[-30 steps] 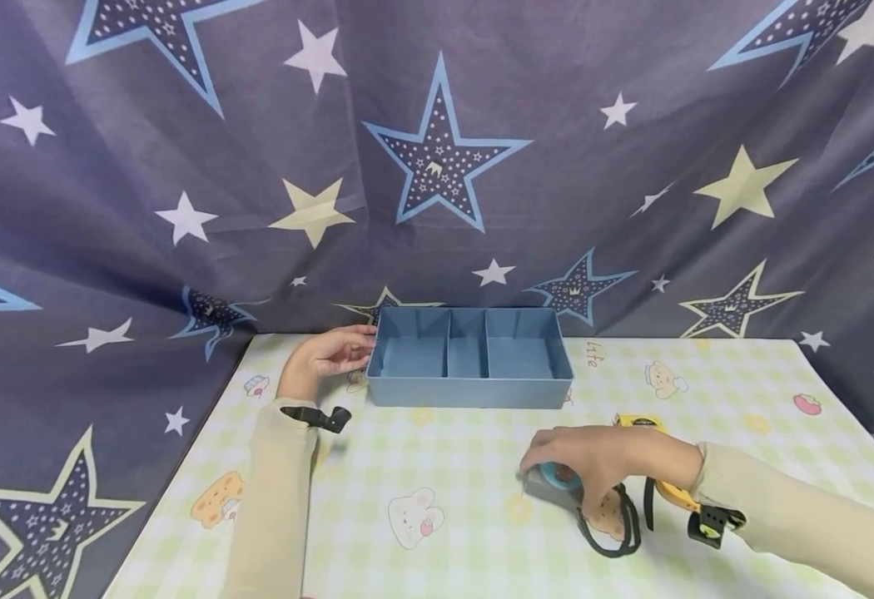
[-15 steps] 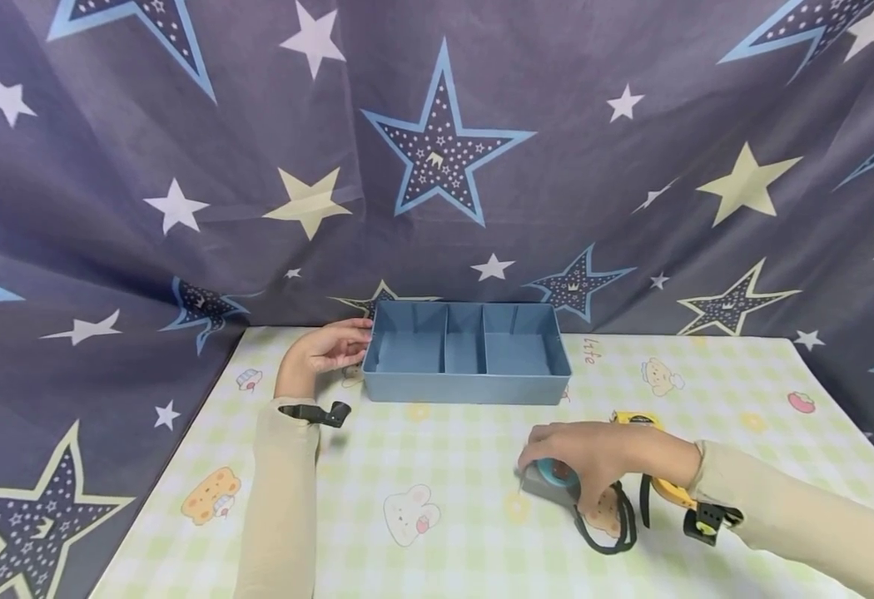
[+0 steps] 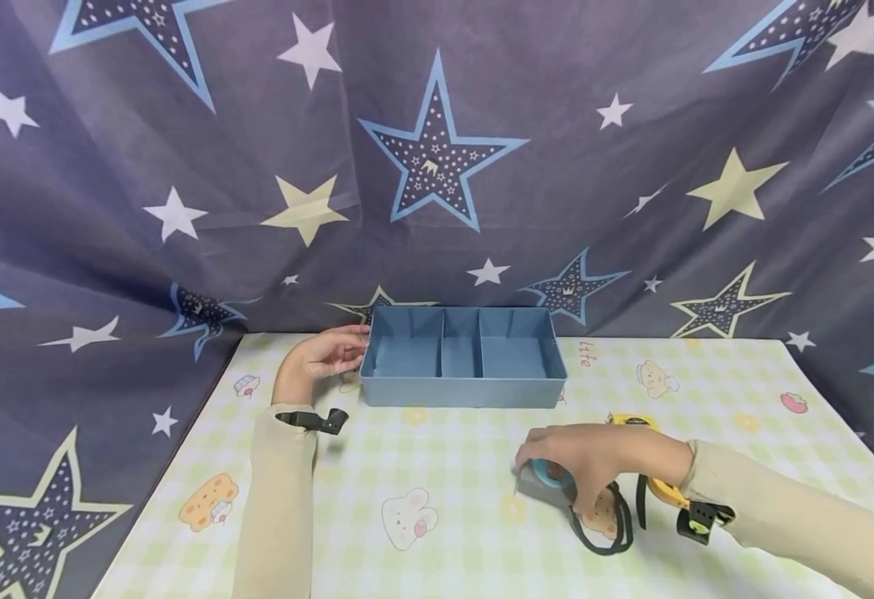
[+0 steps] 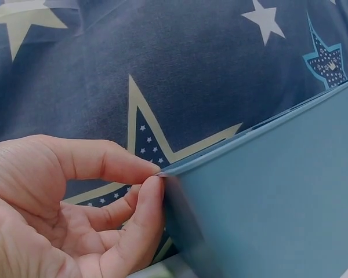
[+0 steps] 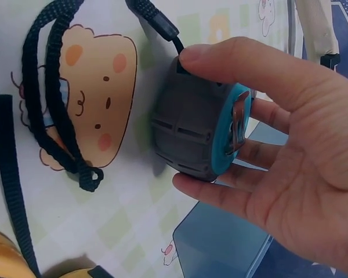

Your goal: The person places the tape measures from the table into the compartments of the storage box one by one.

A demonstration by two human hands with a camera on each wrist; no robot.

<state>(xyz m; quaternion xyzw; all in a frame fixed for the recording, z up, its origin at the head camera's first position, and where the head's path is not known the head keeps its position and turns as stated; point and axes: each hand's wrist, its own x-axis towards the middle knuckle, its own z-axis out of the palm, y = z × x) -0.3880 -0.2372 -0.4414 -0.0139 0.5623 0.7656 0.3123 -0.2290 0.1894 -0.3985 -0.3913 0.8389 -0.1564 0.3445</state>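
My right hand grips a grey and teal tape measure low over the table. In the right wrist view, the thumb is on one side and the fingers on the other, with a metal clip on the teal face. A black cord strap trails from the tape measure onto the cloth. At the back, a blue box with three compartments stands upright. My left hand is at its left side. The left wrist view shows thumb and forefinger pinching the box's rim corner, the other fingers curled beneath.
A yellow and black object lies partly hidden under my right forearm; a black strap lies beside it. A checked, cartoon-printed cloth covers the table. A star-patterned curtain hangs close behind the box.
The whole head view shifts slightly. Both hands, the box and the tape measure keep their places relative to one another.
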